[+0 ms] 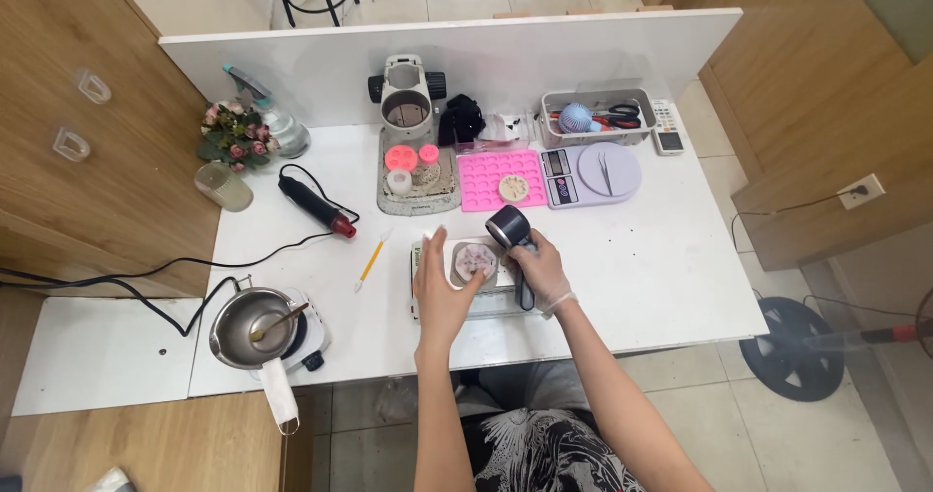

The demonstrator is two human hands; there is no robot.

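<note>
My right hand (542, 271), in a thin clear glove, grips a black heat gun (511, 235) whose round nozzle points down beside a small round dish (474, 262) holding pale pinkish pieces. The dish sits on a white tray (418, 303) near the table's front edge. My left hand (439, 293) is bare, its fingers spread, resting against the dish's left side and the tray.
A metal melting pot (255, 329) with a wooden stick stands on a small hot plate at the front left. A second heat gun (313, 203), a yellow pencil (370, 262), a pink mould (501, 177), a digital scale (591, 173), a flower bouquet (233, 135) and a tool basket (598, 116) lie farther back.
</note>
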